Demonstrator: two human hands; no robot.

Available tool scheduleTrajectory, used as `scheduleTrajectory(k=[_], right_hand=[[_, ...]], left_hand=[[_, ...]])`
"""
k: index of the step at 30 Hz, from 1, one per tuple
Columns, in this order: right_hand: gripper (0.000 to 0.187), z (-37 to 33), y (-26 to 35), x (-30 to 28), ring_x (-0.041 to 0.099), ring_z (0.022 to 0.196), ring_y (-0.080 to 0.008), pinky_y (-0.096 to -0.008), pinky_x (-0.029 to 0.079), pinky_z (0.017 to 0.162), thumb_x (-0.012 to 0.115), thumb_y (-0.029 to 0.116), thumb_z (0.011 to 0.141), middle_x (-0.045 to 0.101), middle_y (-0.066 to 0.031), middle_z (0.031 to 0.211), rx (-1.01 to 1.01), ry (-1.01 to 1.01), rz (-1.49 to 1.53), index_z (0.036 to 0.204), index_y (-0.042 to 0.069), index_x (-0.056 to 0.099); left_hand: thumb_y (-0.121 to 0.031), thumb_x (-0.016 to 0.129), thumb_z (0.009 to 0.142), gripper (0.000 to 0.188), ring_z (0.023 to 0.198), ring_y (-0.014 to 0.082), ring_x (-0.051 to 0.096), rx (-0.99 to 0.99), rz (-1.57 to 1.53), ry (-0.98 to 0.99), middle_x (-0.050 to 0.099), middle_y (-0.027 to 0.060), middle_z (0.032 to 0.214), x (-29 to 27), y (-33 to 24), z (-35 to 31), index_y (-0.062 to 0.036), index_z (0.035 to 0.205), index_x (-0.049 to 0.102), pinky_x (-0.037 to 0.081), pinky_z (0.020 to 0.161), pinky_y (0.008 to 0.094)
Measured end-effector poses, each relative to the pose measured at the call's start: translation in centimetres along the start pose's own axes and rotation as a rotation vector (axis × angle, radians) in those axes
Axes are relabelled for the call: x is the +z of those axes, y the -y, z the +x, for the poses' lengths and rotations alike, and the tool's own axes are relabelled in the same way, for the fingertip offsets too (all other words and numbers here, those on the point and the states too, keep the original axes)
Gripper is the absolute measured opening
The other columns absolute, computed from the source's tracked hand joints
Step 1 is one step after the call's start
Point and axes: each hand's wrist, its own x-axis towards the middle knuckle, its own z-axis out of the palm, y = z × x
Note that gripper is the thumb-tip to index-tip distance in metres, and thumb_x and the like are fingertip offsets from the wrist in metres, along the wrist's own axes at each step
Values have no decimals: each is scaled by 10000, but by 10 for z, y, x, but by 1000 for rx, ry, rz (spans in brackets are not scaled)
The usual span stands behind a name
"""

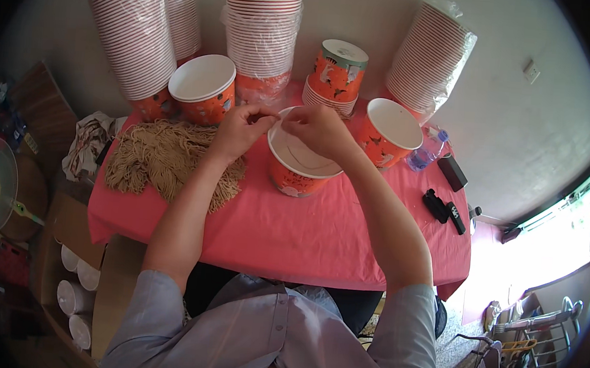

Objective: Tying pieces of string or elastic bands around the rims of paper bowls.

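Note:
An orange paper bucket with a white inside stands in front of me in the middle of the table. Over its far rim, my left hand and my right hand are close together, fingers pinched. Whatever sits between the fingertips is too small to make out. A thin curved cord shows against the bucket's white inside; whether it runs up to my fingers I cannot tell. A tangled pile of tan cords lies beside my left forearm.
Tall stacks of nested paper buckets line the wall. An open bucket, a plastic bottle and small black objects are on the right of the pink-covered table. A cardboard box with white rolls sits below left.

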Motion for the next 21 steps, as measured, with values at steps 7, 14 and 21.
scheduleTrajectory(k=[7,14,21], right_hand=[[206,13,5,-3,705,833,-196,-341,547,812,694,198,915,746,-103,853,56,-30,347,939,6,763],[174,16,2,-5,668,818,-113,-287,546,804,671,173,966,746,-44,862,95,45,495,888,27,727],[202,-1,42,-54,597,672,-87,-259,469,646,669,247,1001,619,7,740,96,178,621,910,67,660]], left_hand=[[-127,682,974,182,762,61,594,-90,-105,44,698,-6,854,5,4,-2,-9,1062,789,464,677,250],[-156,662,970,164,609,32,473,-233,-160,43,585,-49,706,13,-6,-2,-55,1010,785,344,546,240],[-154,625,961,124,528,48,462,-324,-271,68,552,-46,685,7,-9,-4,-85,955,727,326,451,246]])
